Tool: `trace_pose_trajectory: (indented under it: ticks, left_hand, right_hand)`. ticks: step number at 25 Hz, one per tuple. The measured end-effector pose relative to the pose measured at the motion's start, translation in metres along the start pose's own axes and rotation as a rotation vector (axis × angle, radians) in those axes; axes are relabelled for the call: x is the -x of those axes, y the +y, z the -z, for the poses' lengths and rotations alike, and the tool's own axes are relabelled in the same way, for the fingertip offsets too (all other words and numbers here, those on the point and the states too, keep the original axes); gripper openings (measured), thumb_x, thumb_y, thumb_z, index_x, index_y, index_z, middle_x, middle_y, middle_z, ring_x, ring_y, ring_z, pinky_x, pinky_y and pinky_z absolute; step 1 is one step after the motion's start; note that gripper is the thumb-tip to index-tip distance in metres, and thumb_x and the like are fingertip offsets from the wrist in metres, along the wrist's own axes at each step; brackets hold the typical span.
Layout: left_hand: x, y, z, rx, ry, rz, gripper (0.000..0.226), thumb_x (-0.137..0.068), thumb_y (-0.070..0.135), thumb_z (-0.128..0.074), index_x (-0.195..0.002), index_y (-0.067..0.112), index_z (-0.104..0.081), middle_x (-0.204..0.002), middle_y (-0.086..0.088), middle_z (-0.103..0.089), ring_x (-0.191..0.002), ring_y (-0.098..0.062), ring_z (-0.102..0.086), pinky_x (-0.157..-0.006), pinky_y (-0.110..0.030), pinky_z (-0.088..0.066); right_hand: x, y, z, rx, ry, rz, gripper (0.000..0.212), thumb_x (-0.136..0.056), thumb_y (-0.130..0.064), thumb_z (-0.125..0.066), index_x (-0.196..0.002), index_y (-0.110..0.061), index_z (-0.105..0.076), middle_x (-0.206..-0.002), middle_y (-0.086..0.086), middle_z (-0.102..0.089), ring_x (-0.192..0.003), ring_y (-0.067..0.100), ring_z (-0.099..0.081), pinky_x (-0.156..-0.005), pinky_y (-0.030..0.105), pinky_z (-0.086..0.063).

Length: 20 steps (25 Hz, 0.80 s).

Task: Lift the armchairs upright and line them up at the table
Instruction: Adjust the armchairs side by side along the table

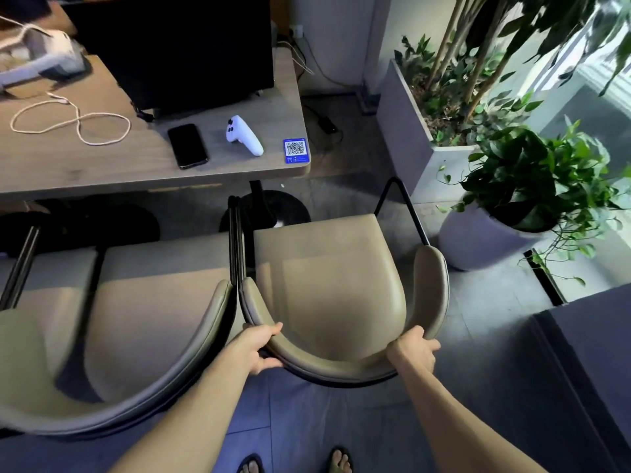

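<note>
The right-hand armchair (pixel 331 288), beige with a curved backrest and a thin black frame, stands upright on the floor (pixel 478 336) facing the worktop (pixel 102 165), its seat front just short of the worktop's near right corner and the black pedestal base (pixel 273 206) beneath it. The left hand (pixel 259 349) has its grip clenched on the left curve of the backrest rim, thumb on top and fingers tucked under the dark outer edge; the right hand (pixel 415 349) is likewise clenched over the right curve, its fingertips hidden behind the rim. A second armchair (pixel 119 336) stands upright just beside the first on the left, their black arm rails touching or nearly so; it is blurred and its left side is cut off by the frame edge. A sliver of a further seat (pixel 41 268) shows at far left, too blurred to make out. On the worktop lie a black phone (pixel 187 145), a white game controller (pixel 243 134), a blue QR-code card (pixel 295 150) near the corner, a looped white cable (pixel 71 122) and a dark monitor (pixel 177 46) whose top is cut off. A potted pothos (pixel 532 186) and a rectangular grey planter (pixel 413 131) stand to the right. Two sandalled feet (pixel 297 464) show at the bottom edge.
</note>
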<state>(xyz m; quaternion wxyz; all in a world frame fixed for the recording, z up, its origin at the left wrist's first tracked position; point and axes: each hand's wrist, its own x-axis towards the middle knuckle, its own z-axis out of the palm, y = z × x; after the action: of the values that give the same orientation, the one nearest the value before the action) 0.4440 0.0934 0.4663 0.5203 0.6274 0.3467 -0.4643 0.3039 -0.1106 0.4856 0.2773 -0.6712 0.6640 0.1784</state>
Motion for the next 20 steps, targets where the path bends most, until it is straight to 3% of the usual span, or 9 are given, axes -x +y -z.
trace_pose_trajectory:
  ticks: [3, 5, 6, 8, 11, 13, 16, 18, 20]
  left_hand:
    - [0.011, -0.006, 0.005, 0.024, -0.049, -0.033, 0.057, -0.085, 0.033, -0.070, -0.133, 0.016, -0.045, -0.134, -0.009, -0.056, -0.117, -0.030, -0.057, -0.065, -0.047, -0.056]
    - [0.017, -0.006, 0.018, -0.086, -0.038, -0.078, 0.060, -0.086, 0.045, -0.064, -0.136, 0.019, -0.044, -0.138, -0.007, -0.052, -0.123, -0.032, -0.053, -0.069, -0.041, -0.056]
    - [0.018, -0.004, 0.028, -0.216, 0.048, -0.149, 0.057, -0.088, 0.050, -0.059, -0.134, 0.019, -0.047, -0.136, -0.006, -0.053, -0.124, -0.032, -0.053, -0.074, -0.039, -0.055]
    - [0.012, 0.007, 0.053, -0.528, 0.361, -0.375, 0.040, -0.089, 0.051, -0.051, -0.115, 0.021, -0.060, -0.124, -0.007, -0.064, -0.112, -0.032, -0.060, -0.082, -0.033, -0.052]
    - [0.007, 0.024, 0.087, -0.739, 0.662, -0.611, 0.024, -0.087, 0.040, -0.051, -0.103, 0.027, -0.064, -0.113, -0.002, -0.070, -0.104, -0.029, -0.063, -0.084, -0.030, -0.048]
    - [0.000, 0.026, 0.100, -0.824, 0.653, -0.641, 0.038, -0.086, 0.044, -0.052, -0.119, 0.027, -0.058, -0.123, -0.005, -0.064, -0.114, -0.028, -0.057, -0.095, -0.036, -0.046]
    - [-0.007, 0.016, 0.104, -1.035, 0.383, -0.486, 0.073, -0.087, 0.047, -0.052, -0.151, 0.033, -0.020, -0.147, -0.005, -0.043, -0.130, -0.031, -0.048, -0.105, -0.040, -0.041]
    - [-0.008, 0.012, 0.104, -1.082, 0.343, -0.497, 0.076, -0.093, 0.037, -0.046, -0.154, 0.037, -0.002, -0.155, -0.001, -0.034, -0.129, -0.034, -0.049, -0.104, -0.040, -0.040]
    - [-0.008, 0.011, 0.107, -1.101, 0.368, -0.536, 0.072, -0.096, 0.028, -0.040, -0.153, 0.040, 0.002, -0.154, 0.000, -0.035, -0.125, -0.036, -0.051, -0.102, -0.039, -0.040]
  right_hand:
    - [0.012, -0.004, -0.008, -0.124, 0.041, -0.043, 0.050, -0.097, -0.012, -0.037, -0.146, -0.010, -0.029, -0.162, 0.012, 0.005, -0.141, 0.034, -0.028, -0.105, 0.044, -0.033]
    - [0.025, -0.010, -0.016, 0.001, 0.098, 0.030, 0.046, -0.097, -0.015, -0.039, -0.142, -0.013, -0.040, -0.162, 0.012, 0.017, -0.150, 0.031, 0.003, -0.117, 0.054, -0.013]
    - [0.032, -0.014, -0.021, 0.140, 0.098, 0.123, 0.042, -0.096, -0.021, -0.043, -0.137, -0.014, -0.046, -0.162, 0.015, 0.016, -0.149, 0.032, 0.010, -0.116, 0.057, -0.007]
    - [0.048, -0.033, -0.037, 0.260, 0.012, 0.344, 0.044, -0.096, -0.038, -0.043, -0.135, -0.017, -0.049, -0.163, 0.013, -0.006, -0.150, 0.031, 0.001, -0.116, 0.057, -0.009]
    - [0.083, -0.068, -0.067, 0.043, -0.420, 0.542, 0.059, -0.093, -0.059, -0.040, -0.132, -0.016, -0.051, -0.142, 0.008, -0.051, -0.133, 0.027, -0.043, -0.111, 0.044, -0.031]
    - [0.107, -0.082, -0.090, 0.000, -0.554, 0.620, 0.065, -0.090, -0.063, -0.043, -0.137, -0.018, -0.046, -0.137, 0.007, -0.056, -0.127, 0.028, -0.050, -0.106, 0.039, -0.037]
    - [0.120, -0.090, -0.111, 0.247, -0.470, 0.671, 0.070, -0.091, -0.064, -0.038, -0.152, -0.037, -0.017, -0.147, -0.001, -0.046, -0.132, 0.029, -0.046, -0.110, 0.048, -0.031]
    - [0.117, -0.092, -0.113, 0.301, -0.441, 0.640, 0.066, -0.094, -0.062, -0.033, -0.152, -0.047, -0.007, -0.152, -0.004, -0.040, -0.135, 0.029, -0.042, -0.112, 0.053, -0.025]
    - [0.118, -0.094, -0.111, 0.300, -0.445, 0.637, 0.063, -0.094, -0.062, -0.032, -0.151, -0.050, -0.007, -0.153, -0.006, -0.039, -0.135, 0.028, -0.042, -0.111, 0.054, -0.023]
